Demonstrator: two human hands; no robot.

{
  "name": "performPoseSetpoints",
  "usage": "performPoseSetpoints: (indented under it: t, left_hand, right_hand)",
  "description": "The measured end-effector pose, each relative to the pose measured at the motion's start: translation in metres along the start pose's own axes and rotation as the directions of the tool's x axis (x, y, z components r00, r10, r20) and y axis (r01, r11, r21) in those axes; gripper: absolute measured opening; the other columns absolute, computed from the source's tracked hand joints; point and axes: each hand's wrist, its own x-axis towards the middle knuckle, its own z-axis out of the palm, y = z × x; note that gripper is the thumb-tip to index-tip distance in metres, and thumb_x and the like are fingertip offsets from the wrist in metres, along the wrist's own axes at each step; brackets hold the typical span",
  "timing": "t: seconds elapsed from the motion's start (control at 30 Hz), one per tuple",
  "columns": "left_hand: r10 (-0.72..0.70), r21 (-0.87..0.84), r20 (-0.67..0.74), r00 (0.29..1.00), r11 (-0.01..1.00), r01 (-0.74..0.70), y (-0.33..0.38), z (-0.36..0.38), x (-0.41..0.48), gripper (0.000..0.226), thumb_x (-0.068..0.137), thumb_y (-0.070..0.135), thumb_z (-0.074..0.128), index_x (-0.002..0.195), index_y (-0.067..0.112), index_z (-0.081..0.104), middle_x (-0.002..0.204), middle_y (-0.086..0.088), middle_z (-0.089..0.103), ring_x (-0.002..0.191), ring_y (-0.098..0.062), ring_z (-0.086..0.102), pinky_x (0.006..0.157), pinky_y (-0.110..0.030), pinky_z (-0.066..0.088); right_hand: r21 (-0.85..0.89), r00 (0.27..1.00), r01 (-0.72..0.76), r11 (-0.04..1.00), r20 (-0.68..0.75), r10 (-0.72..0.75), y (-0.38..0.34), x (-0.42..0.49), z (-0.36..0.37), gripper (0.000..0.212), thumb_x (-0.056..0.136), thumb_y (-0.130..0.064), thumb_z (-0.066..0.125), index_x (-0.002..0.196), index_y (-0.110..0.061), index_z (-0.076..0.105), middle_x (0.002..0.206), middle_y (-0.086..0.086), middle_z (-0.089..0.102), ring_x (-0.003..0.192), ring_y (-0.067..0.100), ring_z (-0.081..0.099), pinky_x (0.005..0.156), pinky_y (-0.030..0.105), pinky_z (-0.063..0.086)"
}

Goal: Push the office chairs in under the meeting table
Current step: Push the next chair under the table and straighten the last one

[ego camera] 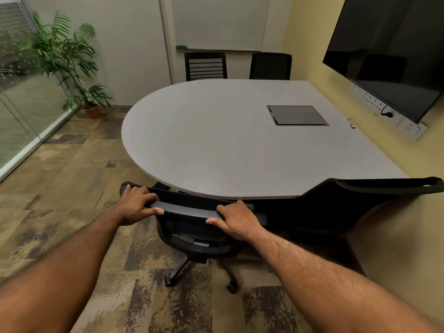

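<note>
A black office chair (192, 212) stands at the near edge of the grey meeting table (216, 140), its seat tucked under the top. My left hand (137, 203) grips the left end of its backrest top, and my right hand (236, 218) grips the right end. A second black chair (360, 195) sits close beside it on the right, against the table's edge. Two more black chairs (206, 66) (270, 66) stand at the far side, their backs showing above the table top.
A potted plant (72, 68) stands in the far left corner by a glass wall (19, 104). A large dark screen (389, 51) hangs on the yellow wall at right, above sockets. A whiteboard (218, 22) is behind the far chairs. Patterned carpet (72, 188) lies to the left.
</note>
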Motion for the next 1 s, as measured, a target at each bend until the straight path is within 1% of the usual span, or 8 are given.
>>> performPoseSetpoints:
  t: [0.07, 0.2, 0.47, 0.63, 0.73, 0.8, 0.9, 1.0]
  left_hand:
    - [0.003, -0.013, -0.018, 1.0, 1.0, -0.004, -0.006, 0.0, -0.002, 0.064, 0.085, 0.076, 0.044, 0.127, 0.032, 0.061, 0.111, 0.002, 0.049, 0.105, -0.017, 0.04, 0.106, -0.041, 0.024]
    - [-0.016, -0.044, -0.025, 1.0, 0.999, 0.015, -0.013, -0.002, -0.006, 0.052, 0.091, 0.065, 0.055, 0.13, 0.031, 0.06, 0.11, 0.003, 0.048, 0.102, -0.014, 0.036, 0.108, -0.042, 0.025]
    - [-0.011, -0.041, -0.008, 1.0, 0.999, 0.01, -0.012, -0.005, -0.011, 0.051, 0.092, 0.064, 0.055, 0.132, 0.032, 0.058, 0.111, 0.004, 0.047, 0.102, -0.013, 0.035, 0.113, -0.046, 0.026]
    - [-0.009, -0.042, -0.024, 1.0, 0.999, 0.008, -0.01, -0.005, -0.018, 0.052, 0.09, 0.068, 0.056, 0.129, 0.034, 0.057, 0.112, 0.006, 0.05, 0.105, -0.012, 0.042, 0.113, -0.046, 0.031]
    - [-0.018, -0.101, -0.045, 0.999, 0.995, 0.013, -0.006, -0.009, -0.023, 0.056, 0.086, 0.068, 0.062, 0.129, 0.034, 0.056, 0.122, 0.008, 0.052, 0.113, -0.013, 0.049, 0.106, -0.04, 0.042]
    - [-0.014, -0.141, -0.065, 0.998, 0.99, 0.005, -0.001, -0.014, -0.025, 0.057, 0.084, 0.068, 0.065, 0.128, 0.034, 0.057, 0.123, 0.01, 0.053, 0.112, -0.01, 0.051, 0.098, -0.033, 0.048]
    - [-0.004, -0.17, -0.104, 0.995, 0.985, -0.014, 0.01, -0.022, -0.026, 0.054, 0.086, 0.066, 0.064, 0.127, 0.031, 0.059, 0.121, 0.01, 0.055, 0.107, -0.007, 0.054, 0.09, -0.025, 0.046]
    - [0.015, -0.176, -0.137, 0.99, 0.984, -0.039, 0.027, -0.033, -0.019, 0.048, 0.088, 0.062, 0.064, 0.124, 0.03, 0.06, 0.121, 0.011, 0.056, 0.105, -0.006, 0.055, 0.084, -0.023, 0.043]
  right_hand:
    - [0.01, 1.0, 0.005, 1.0, 0.0, -0.005, -0.008, 0.0, 0.002, 0.058, 0.095, -0.075, 0.026, 0.082, -0.023, 0.048, 0.071, -0.003, 0.057, 0.065, 0.019, 0.048, 0.078, 0.036, 0.031]
    - [0.01, 1.0, -0.014, 1.0, -0.003, 0.014, -0.024, 0.0, 0.005, 0.057, 0.096, -0.075, 0.025, 0.085, -0.024, 0.049, 0.073, -0.003, 0.057, 0.068, 0.021, 0.052, 0.08, 0.038, 0.033]
    - [0.032, 0.998, -0.054, 0.998, 0.018, 0.054, -0.035, -0.006, 0.001, 0.057, 0.096, -0.074, 0.027, 0.087, -0.023, 0.052, 0.077, -0.003, 0.06, 0.07, 0.019, 0.052, 0.078, 0.036, 0.031]
    - [0.101, 0.999, -0.037, 0.994, 0.017, 0.035, -0.037, -0.013, -0.007, 0.046, 0.097, -0.063, 0.045, 0.089, -0.018, 0.054, 0.09, 0.003, 0.061, 0.078, 0.021, 0.05, 0.073, 0.038, 0.038]
    - [0.131, 0.999, 0.017, 0.991, -0.033, -0.012, -0.03, -0.022, -0.019, 0.043, 0.095, -0.055, 0.055, 0.107, -0.014, 0.061, 0.105, 0.004, 0.059, 0.095, 0.021, 0.053, 0.084, 0.037, 0.044]
    - [0.113, 0.994, 0.045, 0.993, -0.107, -0.033, -0.022, -0.026, -0.031, 0.041, 0.096, -0.051, 0.057, 0.11, -0.013, 0.062, 0.106, 0.004, 0.059, 0.096, 0.021, 0.053, 0.085, 0.035, 0.044]
    - [0.08, 0.981, 0.015, 0.997, -0.192, 0.0, -0.005, -0.03, -0.056, 0.038, 0.097, -0.047, 0.057, 0.109, -0.012, 0.063, 0.105, 0.004, 0.06, 0.095, 0.02, 0.052, 0.085, 0.034, 0.044]
    - [0.093, 0.966, -0.035, 0.995, -0.252, 0.057, 0.015, -0.041, -0.078, 0.033, 0.096, -0.041, 0.061, 0.108, -0.01, 0.065, 0.105, 0.005, 0.063, 0.098, 0.021, 0.055, 0.087, 0.034, 0.043]
